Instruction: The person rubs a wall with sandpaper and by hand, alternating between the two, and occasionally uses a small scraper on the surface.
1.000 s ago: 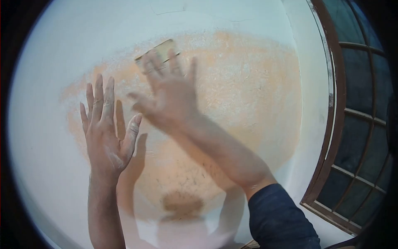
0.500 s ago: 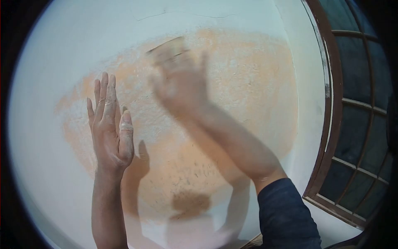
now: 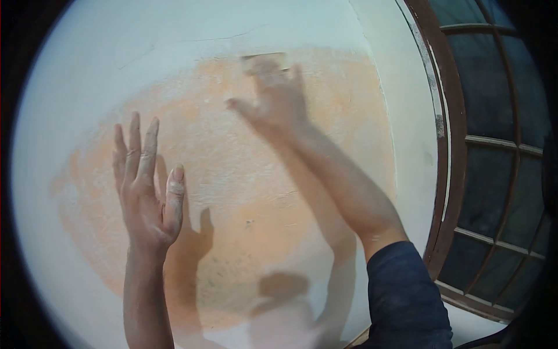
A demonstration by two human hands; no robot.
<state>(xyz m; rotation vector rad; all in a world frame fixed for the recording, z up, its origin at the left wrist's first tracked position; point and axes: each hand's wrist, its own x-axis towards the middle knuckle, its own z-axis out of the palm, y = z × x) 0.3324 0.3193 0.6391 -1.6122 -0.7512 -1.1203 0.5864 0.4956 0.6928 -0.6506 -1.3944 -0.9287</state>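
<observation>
Raised at the left, my left hand (image 3: 143, 192) is open with fingers spread, whitish dust on them, and holds nothing. It is palm-up against the wall in this view, near the left part of the orange patch (image 3: 244, 174). My right hand (image 3: 280, 102), blurred by motion, is near the patch's upper edge. Its fingers press a flat tan rectangular sheet (image 3: 279, 59), like sandpaper, with a dark upper edge, while the thumb sticks out to the left. Part of the sheet is hidden behind the fingers.
White wall (image 3: 75, 104) surrounds the patch, with a thin crack (image 3: 224, 38) above it. A wall corner runs down on the right, beside a window (image 3: 482, 99) with a brown frame (image 3: 455, 116). Shadows of my arms and head fall on the wall.
My right hand has moved to the right and slightly up with the sheet. The left hand's fingers have spread wider. The view has shifted, so the window sits further left.
</observation>
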